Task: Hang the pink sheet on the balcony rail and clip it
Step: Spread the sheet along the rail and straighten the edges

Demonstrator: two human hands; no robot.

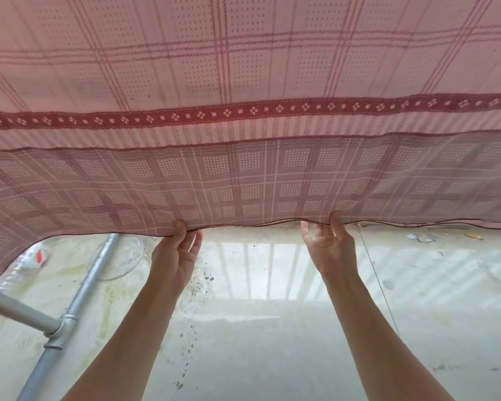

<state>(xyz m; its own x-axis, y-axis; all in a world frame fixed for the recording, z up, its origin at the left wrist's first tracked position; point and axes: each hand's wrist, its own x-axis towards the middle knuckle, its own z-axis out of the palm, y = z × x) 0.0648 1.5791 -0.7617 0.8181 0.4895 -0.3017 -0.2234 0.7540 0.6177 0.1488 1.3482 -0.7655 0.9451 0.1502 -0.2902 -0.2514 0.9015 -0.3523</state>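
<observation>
The pink sheet (243, 82), checked with a dark red patterned band, fills the whole upper half of the view and hangs doubled, its lower hem running across the middle. My left hand (177, 253) pinches that hem between thumb and fingers. My right hand (330, 250) is at the hem further right, palm facing me, thumb on the front of the hem and fingers spread, its grip looser. The balcony rail is hidden behind the sheet. No clip is in view.
A grey metal pipe (78, 293) with a tee joint (61, 325) runs diagonally at the lower left. The pale concrete floor (272, 342) below is wet and shiny, with dirt specks, plastic wrapping (38, 259) at the left and small litter (422, 238) at the right.
</observation>
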